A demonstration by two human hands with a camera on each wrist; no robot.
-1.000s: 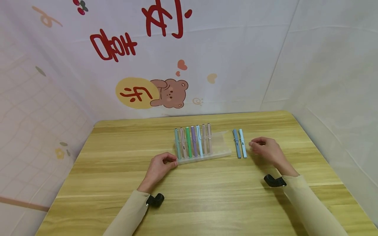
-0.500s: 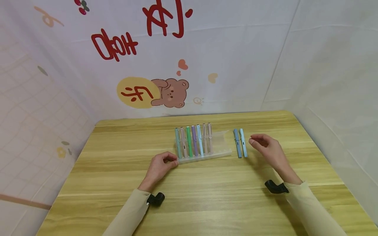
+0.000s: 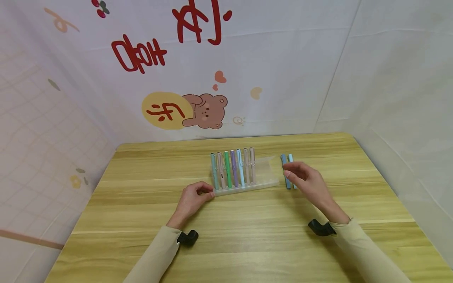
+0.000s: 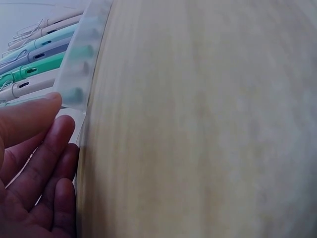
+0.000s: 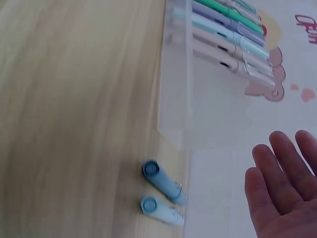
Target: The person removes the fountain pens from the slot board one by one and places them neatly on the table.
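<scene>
Left hand [image 3: 192, 201] pinches the near left corner of a clear pen stand [image 3: 263, 172]. Right hand [image 3: 309, 184], its fingers loosely curved around nothing, hovers by a darker blue pen [image 3: 288, 183] and a light blue pen [image 3: 290, 158], lying just right of the stand. Seven pens [image 3: 228, 171] lean upright along the stand's left part. Beyond the stand, a printed bear [image 3: 209, 111] decorates the white backdrop [image 3: 290, 78].

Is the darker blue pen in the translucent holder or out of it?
Out: the right wrist view shows the darker blue pen on the table beside the holder.
</scene>
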